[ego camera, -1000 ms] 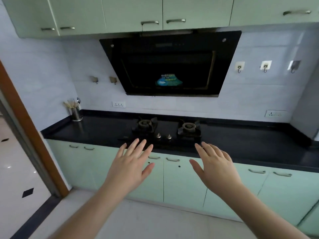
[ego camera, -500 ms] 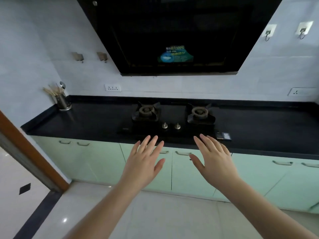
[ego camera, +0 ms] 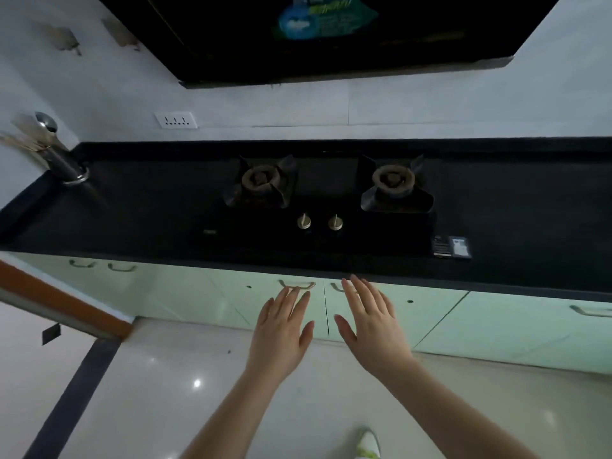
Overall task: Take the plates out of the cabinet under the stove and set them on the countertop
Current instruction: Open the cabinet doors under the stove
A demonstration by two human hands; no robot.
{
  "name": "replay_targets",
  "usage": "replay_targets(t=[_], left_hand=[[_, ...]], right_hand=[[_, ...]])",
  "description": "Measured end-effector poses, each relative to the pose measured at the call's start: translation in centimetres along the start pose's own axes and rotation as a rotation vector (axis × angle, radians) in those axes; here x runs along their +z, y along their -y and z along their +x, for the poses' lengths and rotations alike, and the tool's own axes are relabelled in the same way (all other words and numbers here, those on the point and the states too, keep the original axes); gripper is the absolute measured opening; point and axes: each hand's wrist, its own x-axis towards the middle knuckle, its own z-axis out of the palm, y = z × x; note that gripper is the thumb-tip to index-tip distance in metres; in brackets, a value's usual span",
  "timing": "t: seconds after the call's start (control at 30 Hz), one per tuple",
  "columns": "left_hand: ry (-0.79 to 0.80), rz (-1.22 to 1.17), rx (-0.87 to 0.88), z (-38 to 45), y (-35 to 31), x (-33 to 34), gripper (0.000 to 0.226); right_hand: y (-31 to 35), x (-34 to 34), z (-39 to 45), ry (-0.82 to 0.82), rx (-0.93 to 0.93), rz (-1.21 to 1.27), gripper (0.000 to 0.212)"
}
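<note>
Two pale green cabinet doors sit closed under the black two-burner stove (ego camera: 326, 200), the left door (ego camera: 265, 303) and the right door (ego camera: 427, 313), each with a small metal handle at the top. My left hand (ego camera: 281, 329) is spread flat in front of the left door, fingertips just below its handle (ego camera: 297, 284). My right hand (ego camera: 371, 323) is also flat, fingertips near the right door's top edge, hiding most of that handle. Neither hand holds anything. No plates are in sight. The black countertop (ego camera: 132, 210) runs the full width.
A metal utensil holder (ego camera: 64, 164) stands at the counter's far left. A small dark box (ego camera: 452, 247) lies right of the stove. The range hood (ego camera: 314, 34) hangs above. More green doors (ego camera: 530, 329) continue right, a door frame (ego camera: 63, 301) at left, tiled floor (ego camera: 159, 385) below.
The view has tilted down and come closer to the counter. Both hands have moved nearer together and lower, now in front of the doors under the stove.
</note>
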Motion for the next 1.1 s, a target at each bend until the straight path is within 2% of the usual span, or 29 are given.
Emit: replay_targets(t=[0.1, 0.2, 0.43, 0.53, 0.9, 1.03, 1.1], left_hand=[[0.023, -0.038, -0.055, 1.4, 1.3, 2.5, 0.055], [0.057, -0.03, -0.019, 2.7, 3.0, 4.9, 0.057], [0.337, 0.068, 0.126, 7.4, 7.6, 12.4, 0.063], [0.405, 0.099, 0.157, 8.8, 8.9, 15.1, 0.065], [0.481, -0.041, 0.097, 13.1, 8.3, 19.0, 0.073], [0.426, -0.251, -0.031, 14.4, 8.5, 18.8, 0.06], [0.446, -0.271, -0.055, 14.5, 8.8, 18.6, 0.053]], right_hand=[[-0.7, 3.1, 1.6, 0.07, 0.003, 0.003, 0.063], [-1.6, 6.0, 2.4, 0.119, 0.033, -0.014, 0.062], [-3.1, 13.2, 5.9, 0.264, 0.208, -0.029, 0.067], [-3.2, 15.5, 7.9, 0.33, 0.304, -0.007, 0.069], [-6.1, 18.8, 13.2, 0.506, 0.5, 0.039, 0.067], [-6.6, 19.5, 13.6, 0.5, 0.533, 0.086, 0.061], [-6.6, 19.6, 13.5, 0.5, 0.531, 0.062, 0.059]])
